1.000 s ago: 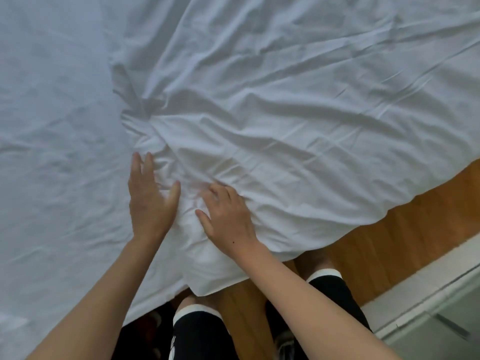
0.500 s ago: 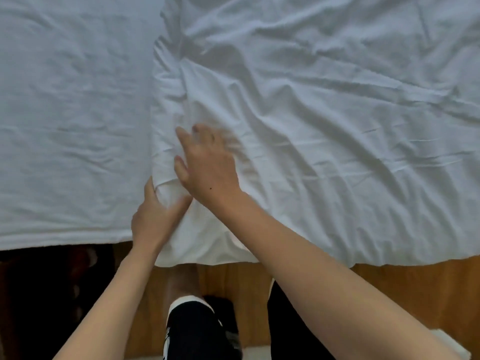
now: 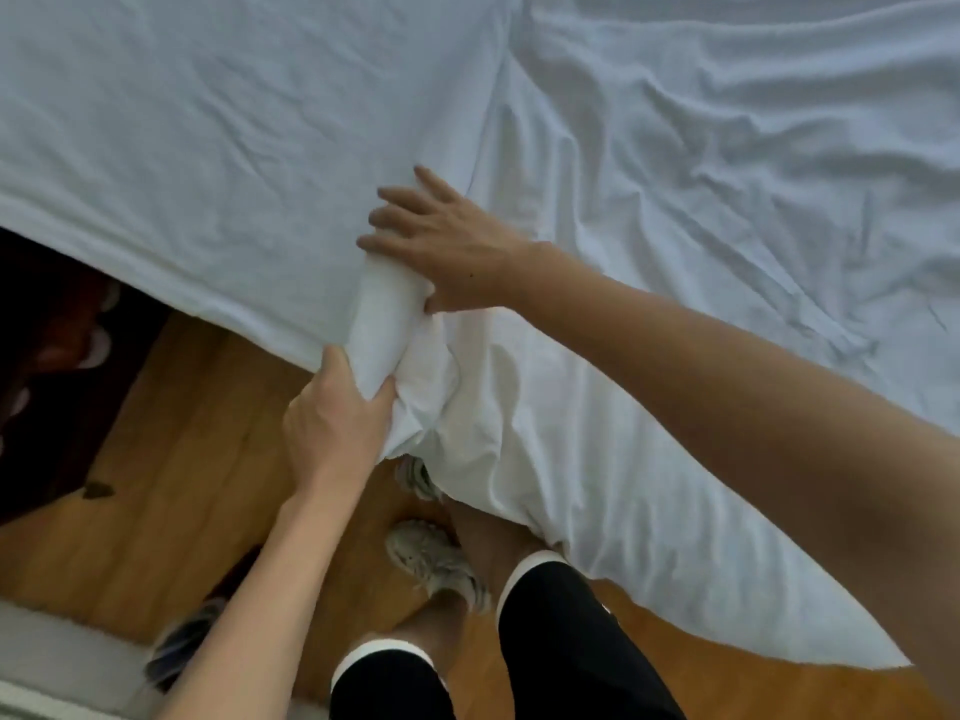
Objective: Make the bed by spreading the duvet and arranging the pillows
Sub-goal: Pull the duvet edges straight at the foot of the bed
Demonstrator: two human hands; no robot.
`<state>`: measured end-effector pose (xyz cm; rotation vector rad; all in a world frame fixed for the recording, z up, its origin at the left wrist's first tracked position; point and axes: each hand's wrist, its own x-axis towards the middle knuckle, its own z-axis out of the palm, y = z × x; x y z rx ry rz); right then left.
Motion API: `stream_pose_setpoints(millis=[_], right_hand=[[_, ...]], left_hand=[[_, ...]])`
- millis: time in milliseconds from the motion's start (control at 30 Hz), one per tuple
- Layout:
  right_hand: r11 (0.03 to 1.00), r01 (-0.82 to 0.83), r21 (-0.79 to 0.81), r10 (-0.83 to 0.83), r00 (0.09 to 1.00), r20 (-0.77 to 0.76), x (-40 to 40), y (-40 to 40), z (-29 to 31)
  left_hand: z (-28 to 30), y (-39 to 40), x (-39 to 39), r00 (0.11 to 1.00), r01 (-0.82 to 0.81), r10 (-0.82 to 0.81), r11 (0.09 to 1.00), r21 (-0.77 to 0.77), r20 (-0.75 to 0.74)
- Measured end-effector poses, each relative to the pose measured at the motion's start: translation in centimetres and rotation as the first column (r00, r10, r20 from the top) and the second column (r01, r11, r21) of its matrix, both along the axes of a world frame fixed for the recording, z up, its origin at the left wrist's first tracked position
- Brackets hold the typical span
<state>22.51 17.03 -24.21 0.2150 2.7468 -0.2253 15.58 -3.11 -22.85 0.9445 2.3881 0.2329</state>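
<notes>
A: We're looking down at the bedside, and the left hand (image 3: pixel 332 423) is gripping the duvet (image 3: pixel 701 210) at its corner (image 3: pixel 384 330), fingers and thumb curling round a fat bunch of white cloth right where it's hanging off the mattress edge.

B: And the right hand (image 3: pixel 447 241) is lying flat just above it, fingers straight and spread, pressing the cloth down onto the bed. It's grasping nothing.

A: So where's the duvet sitting overall?

B: It's covering the right part of the bed, rumpled, with its near edge drooping toward the wooden floor (image 3: pixel 171 459). To the left the bed sheet (image 3: pixel 208 122) is showing bare, so I'd judge the spreading is only partly done. No pillows are showing in this view.

A: What's the trick for doing this bit well?

B: To my eye, she or he should be keeping that left grip firm on the corner itself, not on loose folds, and drawing it out along the mattress edge while the flat palm is sliding ahead, pushing creases away rather than pinning them.

A: Any hazards?

B: The feet, in pale shoes (image 3: pixel 441 563), are standing close under the hanging cloth. Treading on it would be dragging the whole thing crooked.
</notes>
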Motion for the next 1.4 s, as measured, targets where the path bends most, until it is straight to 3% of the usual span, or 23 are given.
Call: stream_pose_setpoints(millis=[133,267,433,533,667,900,1167,1400], right_hand=[[0.996,-0.076,0.042,0.082,0.98,-0.179,2.8,0.6,1.3],[0.994,-0.073,0.086,0.092,0.967,-0.238,8.9,-1.6,3.0],[0.994,0.04,0.1,-0.011,0.962,-0.272,20.8,-6.3,4.4],[0.983,0.163,0.087,-0.139,0.962,-0.234,28.5,-9.1,4.7],[0.968,0.228,0.108,-0.204,0.96,-0.193,35.4,-10.8,3.9],[0.983,0.153,0.102,-0.106,0.926,-0.362,44.8,-9.8,1.1],[1.0,0.019,0.001,-0.018,0.969,-0.245,58.6,-10.2,3.1],[0.999,0.051,-0.003,-0.05,0.977,-0.209,69.4,-12.8,5.5]], left_hand=[[0.6,-2.4,4.4,0.999,0.016,-0.01,0.988,0.154,-0.042],[1.3,-4.8,10.1,0.991,0.105,-0.081,0.96,0.261,-0.102],[2.0,-8.8,19.1,0.969,0.215,-0.168,0.933,0.29,-0.18],[2.8,-10.5,26.0,0.963,0.259,-0.224,0.927,0.272,-0.152],[2.3,-11.5,34.1,0.977,0.199,-0.171,0.946,0.257,-0.129],[-0.4,-11.4,44.4,0.982,0.105,-0.055,0.955,0.277,-0.18],[0.9,-13.2,59.1,0.988,0.079,-0.03,0.941,0.328,-0.153],[3.4,-15.4,69.0,0.975,0.17,-0.112,0.932,0.322,-0.191]])
